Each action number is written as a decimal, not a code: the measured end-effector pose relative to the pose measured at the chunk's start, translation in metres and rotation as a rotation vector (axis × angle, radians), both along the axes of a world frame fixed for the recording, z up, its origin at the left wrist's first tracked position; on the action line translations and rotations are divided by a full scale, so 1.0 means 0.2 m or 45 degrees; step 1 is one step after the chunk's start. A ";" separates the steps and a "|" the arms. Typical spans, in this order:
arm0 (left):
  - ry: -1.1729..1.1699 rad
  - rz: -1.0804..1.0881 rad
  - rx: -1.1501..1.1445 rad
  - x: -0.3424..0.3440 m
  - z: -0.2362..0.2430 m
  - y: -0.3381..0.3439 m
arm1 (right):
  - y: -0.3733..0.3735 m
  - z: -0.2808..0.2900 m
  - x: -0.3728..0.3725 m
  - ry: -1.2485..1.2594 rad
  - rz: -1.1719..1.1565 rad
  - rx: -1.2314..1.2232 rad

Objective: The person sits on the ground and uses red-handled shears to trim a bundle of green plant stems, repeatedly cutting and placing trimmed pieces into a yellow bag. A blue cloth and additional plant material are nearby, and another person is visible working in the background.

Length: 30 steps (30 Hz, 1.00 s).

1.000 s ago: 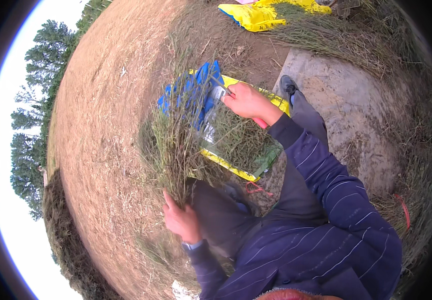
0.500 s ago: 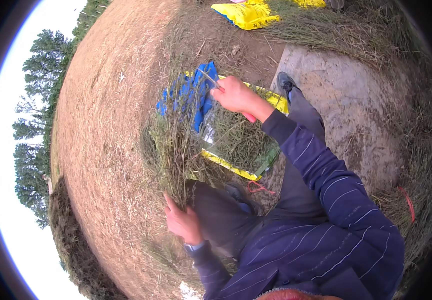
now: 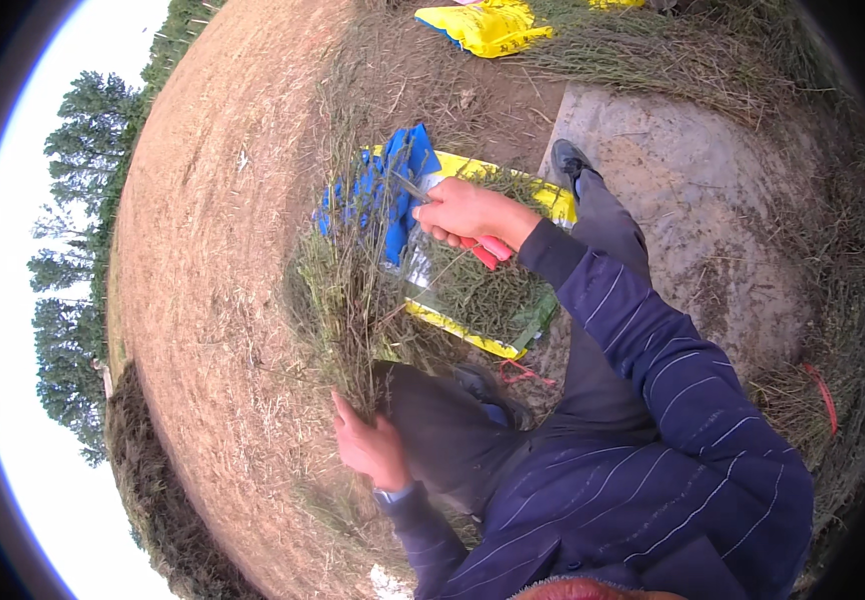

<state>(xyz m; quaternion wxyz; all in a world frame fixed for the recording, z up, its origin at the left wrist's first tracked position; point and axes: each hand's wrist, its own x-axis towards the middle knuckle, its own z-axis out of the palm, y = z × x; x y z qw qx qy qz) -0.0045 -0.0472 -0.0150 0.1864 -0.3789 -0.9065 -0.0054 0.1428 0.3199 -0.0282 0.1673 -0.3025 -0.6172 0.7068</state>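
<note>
Clutching long, thin green-brown stalks (image 3: 348, 300) in the bare left hand (image 3: 371, 452), red-handled metal shears (image 3: 482, 254) in the bare right hand (image 3: 465, 213).

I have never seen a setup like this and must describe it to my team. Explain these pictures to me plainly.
There is no machine here, only a person working bare-handed. Every picture comes from one wide fisheye camera worn on the head, looking down, so straight edges bend. The left hand holds the near end of a bundle of stems. The right hand holds a red-handled cutting tool, its metal tip toward the stems. On the ground in front lies a yellow-edged sheet bearing a heap of greenish cuttings, with blue material at its far left. A pale slab lies to the right.
</note>
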 end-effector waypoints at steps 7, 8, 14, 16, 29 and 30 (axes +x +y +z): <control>0.006 -0.018 0.010 -0.02 -0.02 -0.02 | 0.00 -0.01 -0.02 0.037 0.072 -0.017; 0.007 -0.016 0.004 -0.02 -0.02 -0.02 | 0.01 -0.01 -0.02 0.037 0.077 -0.026; 0.014 -0.051 0.021 -0.02 -0.01 -0.03 | 0.03 0.04 0.00 0.038 0.200 0.010; 0.010 -0.055 0.021 -0.03 -0.02 -0.02 | 0.05 0.00 -0.01 0.068 0.215 -0.002; -0.005 -0.023 0.040 -0.02 -0.02 -0.03 | 0.00 -0.14 -0.04 0.127 -0.242 0.303; 0.007 -0.049 0.057 -0.03 -0.02 -0.03 | 0.03 -0.14 -0.03 0.082 -0.224 0.214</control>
